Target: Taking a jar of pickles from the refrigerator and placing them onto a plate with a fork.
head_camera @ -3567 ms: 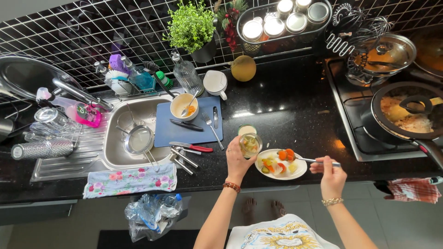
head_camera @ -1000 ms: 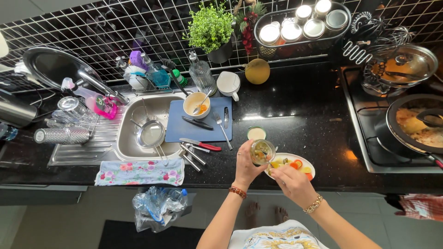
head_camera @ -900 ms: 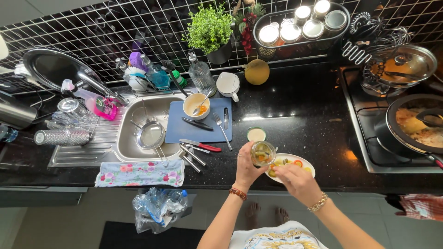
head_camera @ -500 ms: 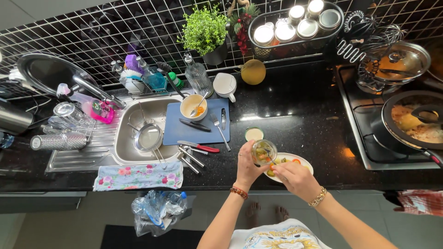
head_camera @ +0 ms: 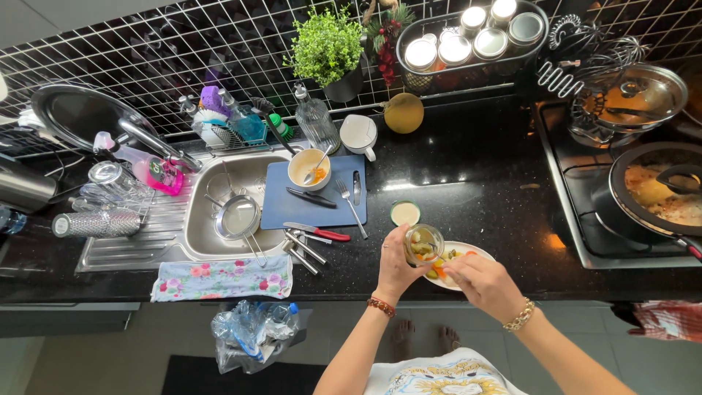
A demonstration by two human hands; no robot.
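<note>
Left hand: the person's left hand (head_camera: 397, 265) is wrapped around a small glass jar (head_camera: 423, 243) and holds it tipped over the near edge of the plate.
Right hand: the right hand (head_camera: 488, 284) is low over the white plate (head_camera: 479, 255), fingers curled in close together. It may be holding a spoon or fork, but the tool is hidden, so it cannot be told for sure.
Jar: it is open and has mixed bits of food inside, yellow, green and orange. It looks partly full.
Plate: it sits on the black counter (head_camera: 468, 183) near the front edge, just beside the jar. A few bits of orange, green and yellow food lie on it. Most of the plate is behind the right hand.
Jar lid: a round pale lid (head_camera: 404, 213) lies flat on the counter just behind the jar, not on it.
How far along: it looks like the job is partway. There is food in the jar and food on the plate too, and the lid is not on the jar yet.
Nearby: a blue cutting board (head_camera: 316, 197) with a bowl (head_camera: 308, 167), a fork and knives lies to the left, next to the sink (head_camera: 219, 212). Pans sit on the stove (head_camera: 585, 212) to the right.
</note>
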